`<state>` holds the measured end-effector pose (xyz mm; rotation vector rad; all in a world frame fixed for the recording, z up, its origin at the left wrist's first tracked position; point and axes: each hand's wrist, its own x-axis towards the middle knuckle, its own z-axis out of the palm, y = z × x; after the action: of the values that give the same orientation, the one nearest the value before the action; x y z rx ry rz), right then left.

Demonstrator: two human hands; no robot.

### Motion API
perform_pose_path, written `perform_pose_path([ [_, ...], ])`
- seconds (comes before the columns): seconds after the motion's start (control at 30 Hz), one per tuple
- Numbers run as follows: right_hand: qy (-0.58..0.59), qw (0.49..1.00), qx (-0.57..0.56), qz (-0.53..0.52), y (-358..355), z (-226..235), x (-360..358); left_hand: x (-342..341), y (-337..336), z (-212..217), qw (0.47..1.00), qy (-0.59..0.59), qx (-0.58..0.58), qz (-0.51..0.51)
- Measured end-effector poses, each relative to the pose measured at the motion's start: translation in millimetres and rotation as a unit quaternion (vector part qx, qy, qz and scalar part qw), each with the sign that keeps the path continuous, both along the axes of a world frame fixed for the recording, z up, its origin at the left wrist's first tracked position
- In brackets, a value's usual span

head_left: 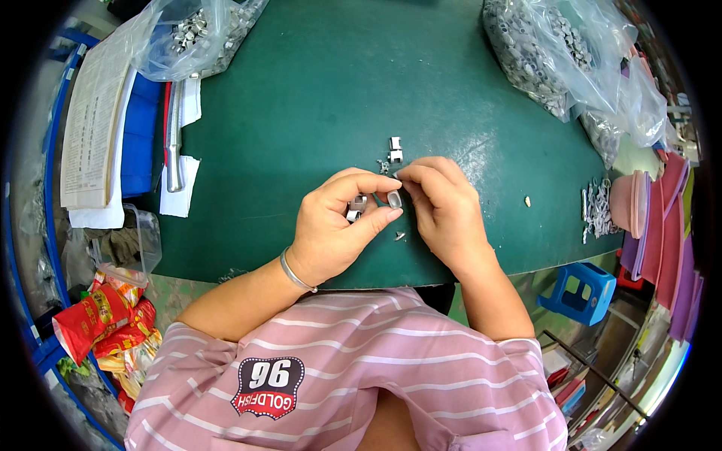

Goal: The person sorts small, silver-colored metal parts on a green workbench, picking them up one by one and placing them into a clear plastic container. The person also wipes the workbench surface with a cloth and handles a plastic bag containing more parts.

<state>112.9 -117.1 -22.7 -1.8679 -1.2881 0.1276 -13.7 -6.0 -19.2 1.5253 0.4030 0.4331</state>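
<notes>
Between the thumb and forefinger of my left hand (335,218) is a small, hollow, silver metal piece (394,199), its rounded opening turned up. More shiny metal pieces (357,204) sit inside the curl of the same hand. My right hand (450,214) is closed in a pinch just beside that piece; whatever its fingertips hold is too small and hidden to name. Just beyond the fingers, silver metal parts (395,149) stand on the green table (316,98), with tiny bits (383,166) next to them. Another tiny metal bit (400,235) lies nearer me, between my wrists.
Clear plastic bags of metal parts stand at far left (203,37) and far right (541,56). Thin metal pieces (598,210) are heaped at the right edge. A metal-handled tool (175,143) and papers (98,120) lie left. A blue stool (579,293) stands below, right.
</notes>
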Motion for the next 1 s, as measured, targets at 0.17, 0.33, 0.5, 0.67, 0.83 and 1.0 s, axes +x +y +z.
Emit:
perform_pose_path([
  [0.17,0.254,0.967,-0.005,-0.027,-11.6,8.4,0.6,-0.5,0.9,1.4,0.967,-0.012,-0.255,0.016],
  [0.33,0.648,0.76,0.052,-0.017,-17.5,14.7,3.3,-0.1,-2.8,-1.4,0.995,-0.005,-0.101,-0.007],
  [0.5,0.587,0.809,-0.027,0.027,-13.1,22.6,-0.7,1.3,2.7,-13.4,0.998,-0.051,0.019,-0.029],
  [0.67,0.102,0.989,-0.1,0.033,7.7,25.3,15.9,0.7,6.6,-3.8,0.921,-0.025,-0.389,-0.013],
  [0.83,-0.057,0.99,-0.108,0.073,24.1,19.6,21.3,0.7,12.4,-8.5,0.854,-0.055,-0.518,-0.019],
  [1.0,0.133,0.984,-0.107,0.045,18.0,24.4,22.9,0.0,17.0,-10.9,0.814,-0.053,-0.577,-0.032],
])
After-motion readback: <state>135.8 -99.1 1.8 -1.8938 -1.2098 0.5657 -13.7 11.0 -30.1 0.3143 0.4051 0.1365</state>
